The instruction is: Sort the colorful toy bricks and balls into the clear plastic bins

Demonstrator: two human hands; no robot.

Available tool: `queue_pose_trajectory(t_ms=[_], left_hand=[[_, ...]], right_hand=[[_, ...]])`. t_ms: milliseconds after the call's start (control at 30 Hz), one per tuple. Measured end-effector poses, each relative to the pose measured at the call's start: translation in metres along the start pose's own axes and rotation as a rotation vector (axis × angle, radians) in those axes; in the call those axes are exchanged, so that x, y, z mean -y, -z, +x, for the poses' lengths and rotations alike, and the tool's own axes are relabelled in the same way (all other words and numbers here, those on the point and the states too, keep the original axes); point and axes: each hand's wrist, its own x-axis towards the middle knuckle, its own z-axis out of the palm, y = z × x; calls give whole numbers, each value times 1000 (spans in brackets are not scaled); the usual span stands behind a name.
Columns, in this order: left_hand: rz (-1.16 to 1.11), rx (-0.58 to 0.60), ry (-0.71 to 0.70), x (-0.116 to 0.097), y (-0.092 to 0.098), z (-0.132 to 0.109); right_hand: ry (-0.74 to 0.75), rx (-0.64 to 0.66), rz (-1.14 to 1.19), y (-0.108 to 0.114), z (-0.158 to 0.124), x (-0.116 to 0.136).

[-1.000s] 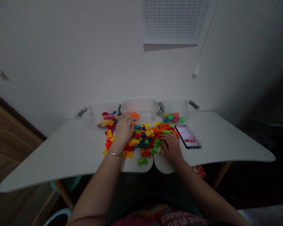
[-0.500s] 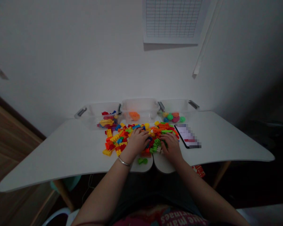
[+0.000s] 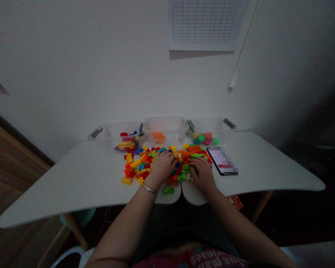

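A heap of coloured toy bricks (image 3: 139, 165) covers the middle of the white table (image 3: 80, 178). My left hand (image 3: 163, 165), with a bracelet at the wrist, rests on the heap's centre with fingers curled down into the bricks. My right hand (image 3: 202, 173) lies on the heap's right part, fingers bent among green bricks (image 3: 185, 170). What either hand grips, if anything, is hidden. A green piece (image 3: 169, 190) lies apart at the table's near edge.
Three clear bins stand at the back: the left bin (image 3: 111, 132) has mixed bricks, the middle bin (image 3: 164, 128) an orange piece, the right bin (image 3: 209, 128) coloured balls. A phone (image 3: 222, 160) lies right of the heap. A grid sheet (image 3: 203, 24) hangs on the wall.
My left hand came back from the far left of the heap, near the left bin, to the heap's centre. My right hand stayed where it was.
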Motion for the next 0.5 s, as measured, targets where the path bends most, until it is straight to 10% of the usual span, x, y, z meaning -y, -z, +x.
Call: queue_pose_trajectory(t_ms=[500], left_hand=[[178,71,68,-5,4,23]], right_hand=[[-4,-1,7,1,1,0]])
